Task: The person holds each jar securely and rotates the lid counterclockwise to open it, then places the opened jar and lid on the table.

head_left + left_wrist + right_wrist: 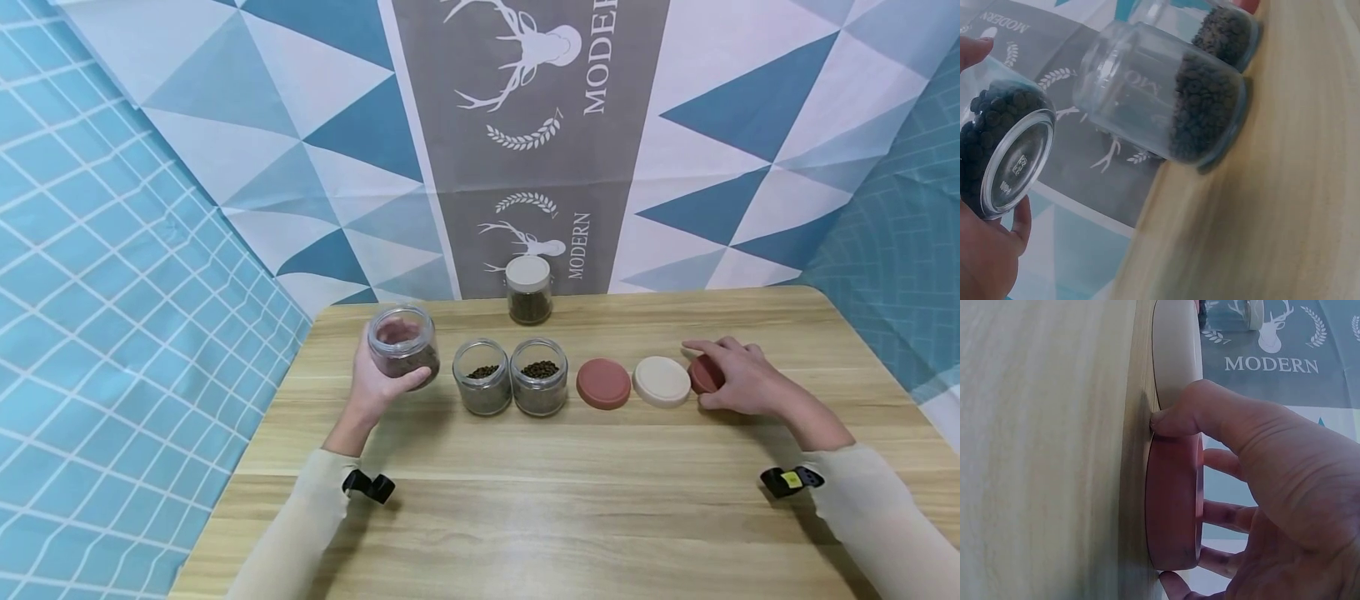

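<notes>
My left hand (378, 371) grips a clear lidless jar (416, 360), which it holds up off the table to the left of the other jars. Dark pellets (997, 115) fill its lower part in the left wrist view. At the right, my right hand (742, 379) has its thumb and fingers around the edge of a red lid (705, 375). That lid (1175, 500) lies on the tabletop, with the thumb at one side and a fingertip at the other. Touching or nearly touching it is a cream lid (662, 382); another red lid (603, 383) lies further left.
Two lidless jars stand side by side mid-table, a left one (483, 396) and a right one (538, 392), both with dark contents. Behind them a jar (528, 304) wears a pale lid. Patterned cloth (540, 167) hangs beyond the back edge of the wooden table (525, 517).
</notes>
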`<state>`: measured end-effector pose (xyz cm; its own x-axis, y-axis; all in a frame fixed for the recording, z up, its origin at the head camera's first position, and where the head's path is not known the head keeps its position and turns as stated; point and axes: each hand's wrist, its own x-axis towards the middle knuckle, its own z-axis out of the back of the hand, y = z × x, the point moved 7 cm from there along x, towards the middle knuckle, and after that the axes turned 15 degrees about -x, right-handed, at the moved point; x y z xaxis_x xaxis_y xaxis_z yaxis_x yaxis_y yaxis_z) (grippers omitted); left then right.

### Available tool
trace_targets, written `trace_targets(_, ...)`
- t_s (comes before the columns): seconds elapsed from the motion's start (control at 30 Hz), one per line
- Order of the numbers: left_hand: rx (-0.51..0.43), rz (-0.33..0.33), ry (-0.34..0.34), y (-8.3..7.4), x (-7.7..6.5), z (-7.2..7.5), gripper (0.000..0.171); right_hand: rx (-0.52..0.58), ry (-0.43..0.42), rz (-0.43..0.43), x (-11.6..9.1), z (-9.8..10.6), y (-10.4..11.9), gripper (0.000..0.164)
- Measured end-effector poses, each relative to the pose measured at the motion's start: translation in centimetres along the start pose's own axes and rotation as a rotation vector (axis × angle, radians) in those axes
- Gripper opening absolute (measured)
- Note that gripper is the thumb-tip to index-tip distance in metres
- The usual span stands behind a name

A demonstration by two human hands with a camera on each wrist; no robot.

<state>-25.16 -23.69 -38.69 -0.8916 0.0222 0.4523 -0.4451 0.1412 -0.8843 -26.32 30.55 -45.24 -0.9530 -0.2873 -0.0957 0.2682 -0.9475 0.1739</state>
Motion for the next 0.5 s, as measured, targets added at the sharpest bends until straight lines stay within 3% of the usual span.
trace_targets(0.5,0.053,0.04,0.047,1.8,-0.9,-0.1,0.084,-0.006,0.011,-0.003,0.2,-0.1,-0.1,0.098)
